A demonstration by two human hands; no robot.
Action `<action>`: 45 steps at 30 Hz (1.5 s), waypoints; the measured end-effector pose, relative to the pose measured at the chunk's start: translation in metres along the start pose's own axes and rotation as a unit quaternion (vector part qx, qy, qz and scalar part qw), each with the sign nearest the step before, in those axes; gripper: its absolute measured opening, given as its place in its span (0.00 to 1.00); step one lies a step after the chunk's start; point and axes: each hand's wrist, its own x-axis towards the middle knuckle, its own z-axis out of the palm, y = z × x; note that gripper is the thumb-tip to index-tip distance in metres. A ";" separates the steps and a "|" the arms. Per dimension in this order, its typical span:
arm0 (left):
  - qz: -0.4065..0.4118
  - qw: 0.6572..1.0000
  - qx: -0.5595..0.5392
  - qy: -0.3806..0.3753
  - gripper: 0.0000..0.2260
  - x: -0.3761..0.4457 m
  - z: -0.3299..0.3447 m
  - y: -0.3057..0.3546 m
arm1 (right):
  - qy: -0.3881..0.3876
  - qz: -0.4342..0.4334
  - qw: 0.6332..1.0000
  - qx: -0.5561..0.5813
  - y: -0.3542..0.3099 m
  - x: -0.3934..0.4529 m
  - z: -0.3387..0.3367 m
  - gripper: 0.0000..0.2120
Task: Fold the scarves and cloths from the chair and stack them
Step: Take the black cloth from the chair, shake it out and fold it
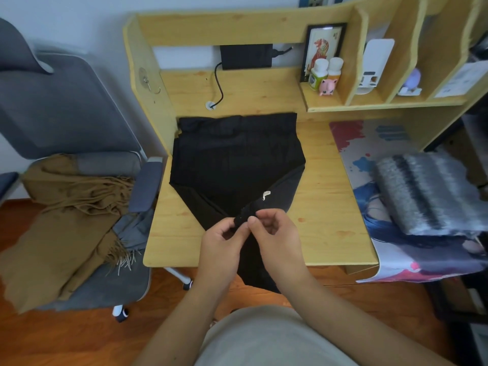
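Observation:
A black cloth (232, 159) lies spread on the wooden desk (324, 196), its near end gathered to a point and hanging over the front edge. My left hand (221, 241) and my right hand (277, 233) meet at that gathered end and both pinch it, just above the desk's front edge. A small white tag (266, 194) shows on the cloth beyond my fingers. On the grey chair (52, 107) at the left lie a brown fringed scarf (66, 212) and a grey cloth (134, 228). A folded grey striped scarf (425, 191) sits at the desk's right.
A printed desk mat (369, 165) covers the desk's right side under the striped scarf. Shelves at the back hold a framed picture (323, 46), two bottles (326, 71) and a pink figure (328, 86). A black cable (219, 83) runs to a hole in the desk.

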 end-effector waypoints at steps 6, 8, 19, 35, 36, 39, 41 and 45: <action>-0.014 0.999 0.023 0.018 0.04 0.000 0.001 -0.005 | -0.002 0.032 0.999 -0.024 0.004 0.004 -0.003 0.05; -0.001 0.999 0.032 0.031 0.04 -0.001 0.002 -0.005 | 0.000 0.041 0.999 -0.024 0.005 0.005 -0.002 0.05; -0.064 0.996 -0.058 0.026 0.06 -0.004 0.004 -0.005 | -0.026 0.131 0.981 0.144 0.003 0.001 -0.004 0.04; 0.011 0.999 0.034 0.031 0.06 -0.011 0.005 -0.012 | 0.017 0.083 0.995 0.058 0.007 -0.007 0.000 0.04; 0.000 1.000 0.024 0.020 0.06 -0.012 0.004 -0.011 | 0.017 0.090 0.993 0.072 0.007 -0.007 -0.001 0.03; -0.036 0.999 0.010 0.011 0.07 -0.012 0.003 -0.013 | 0.006 0.121 0.987 0.102 0.005 -0.007 -0.004 0.04; -0.071 0.997 -0.026 0.025 0.06 -0.011 0.003 -0.015 | 0.003 0.144 0.982 0.124 0.005 -0.007 -0.005 0.06; -0.152 0.972 -0.163 0.075 0.10 -0.007 -0.001 -0.019 | 0.097 0.077 0.990 0.061 0.010 -0.002 -0.014 0.06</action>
